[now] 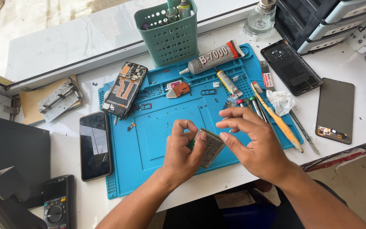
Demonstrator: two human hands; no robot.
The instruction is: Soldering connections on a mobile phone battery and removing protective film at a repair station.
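2 hands on a small phone part above a blue repair mat.
Opened phone lies top left on the mat, glue tube top centre; left hand pinches the flat metal-faced part, right hand grasps its right edge with thumb and fingertips.

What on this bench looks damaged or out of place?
The opened phone at the blue mat's upper left lies askew with its insides bare, its black back cover off to the right. Both hands grip a small flat part.
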